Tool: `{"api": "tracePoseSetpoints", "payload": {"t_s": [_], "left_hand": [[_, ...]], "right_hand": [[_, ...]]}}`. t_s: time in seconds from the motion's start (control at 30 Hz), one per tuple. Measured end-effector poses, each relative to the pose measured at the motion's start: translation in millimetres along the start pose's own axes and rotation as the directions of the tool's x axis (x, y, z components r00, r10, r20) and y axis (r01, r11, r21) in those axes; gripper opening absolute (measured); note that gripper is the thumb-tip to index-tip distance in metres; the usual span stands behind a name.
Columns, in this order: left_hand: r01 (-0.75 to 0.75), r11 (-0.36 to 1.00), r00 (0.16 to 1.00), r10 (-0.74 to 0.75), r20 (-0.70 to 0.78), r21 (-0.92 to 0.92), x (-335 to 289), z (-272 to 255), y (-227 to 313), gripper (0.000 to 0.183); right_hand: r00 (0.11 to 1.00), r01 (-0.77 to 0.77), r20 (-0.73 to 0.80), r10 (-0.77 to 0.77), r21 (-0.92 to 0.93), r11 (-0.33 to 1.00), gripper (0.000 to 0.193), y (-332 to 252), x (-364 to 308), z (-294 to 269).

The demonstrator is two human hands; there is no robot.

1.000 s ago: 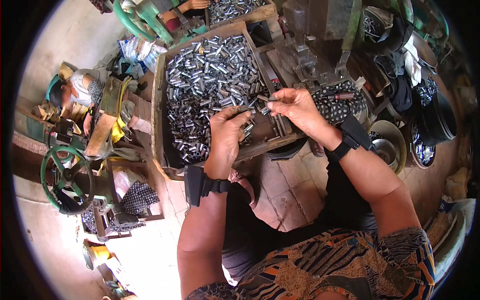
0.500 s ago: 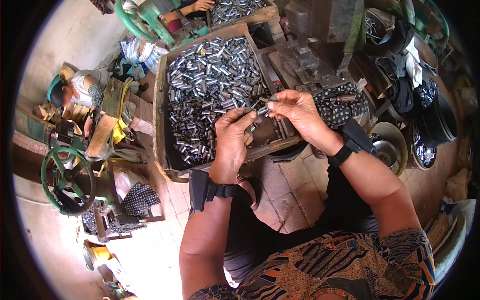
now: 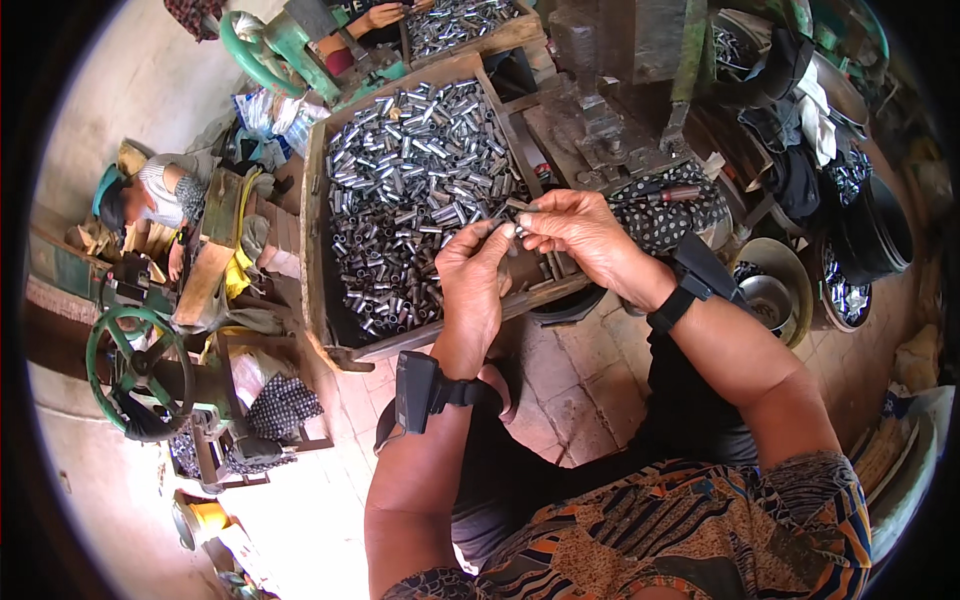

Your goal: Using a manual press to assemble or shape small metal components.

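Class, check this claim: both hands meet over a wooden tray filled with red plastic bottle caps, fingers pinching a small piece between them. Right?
Not quite. The head view shows the wooden tray filled with shiny metal tubes, not red caps. The left hand and right hand do meet over it, pinching a small piece.

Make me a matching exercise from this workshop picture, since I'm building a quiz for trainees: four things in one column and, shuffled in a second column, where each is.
Things:
1. wooden tray of metal tubes
2. green handwheel
3. left hand
4. metal bowl

Places:
A. far left, near the picture's rim
B. right of the right wrist, on the floor
C. in front of the person, filled with shiny short tubes
D. meeting the right hand over the tray's near right corner, fingers pinching a small metal piece

Pairs: 1-C, 2-A, 3-D, 4-B
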State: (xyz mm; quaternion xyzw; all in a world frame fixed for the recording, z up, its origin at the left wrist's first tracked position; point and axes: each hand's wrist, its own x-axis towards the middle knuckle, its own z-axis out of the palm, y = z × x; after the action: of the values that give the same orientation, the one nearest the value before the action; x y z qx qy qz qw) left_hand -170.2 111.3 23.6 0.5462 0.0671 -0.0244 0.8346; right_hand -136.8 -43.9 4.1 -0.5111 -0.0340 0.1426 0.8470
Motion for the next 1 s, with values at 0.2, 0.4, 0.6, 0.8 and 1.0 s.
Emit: {"api": "tracePoseSetpoints", "payload": {"t_s": [0.2, 0.4, 0.6, 0.8, 1.0], "left_hand": [[0.04, 0.999, 0.996, -0.038, -0.077, 0.027, -1, 5, 1, 0.005], [-0.003, 0.998, 0.997, 0.008, -0.078, 0.059, 7, 1, -1, 0.007], [-0.048, 0.99, 0.996, 0.057, -0.069, 0.133, 18, 5, -4, 0.006], [-0.029, 0.967, 0.996, 0.05, -0.079, 0.252, 33, 8, -13, 0.007], [-0.051, 0.932, 0.994, 0.082, -0.071, 0.359, 47, 16, -20, 0.015]], "right_hand": [[0.984, 0.172, 0.091, -0.151, -0.305, 0.937, 0.015, -10, 4, -6], [0.908, 0.349, -0.091, -0.41, -0.378, 0.857, 0.02, -37, -6, -30], [0.724, 0.528, -0.279, -0.63, -0.362, 0.768, 0.021, -86, -35, -45], [0.43, 0.62, -0.306, -0.849, -0.584, 0.525, 0.045, -152, -69, -83], [0.217, 0.63, -0.247, -0.944, -0.704, 0.329, 0.062, -200, -59, -128]]}}
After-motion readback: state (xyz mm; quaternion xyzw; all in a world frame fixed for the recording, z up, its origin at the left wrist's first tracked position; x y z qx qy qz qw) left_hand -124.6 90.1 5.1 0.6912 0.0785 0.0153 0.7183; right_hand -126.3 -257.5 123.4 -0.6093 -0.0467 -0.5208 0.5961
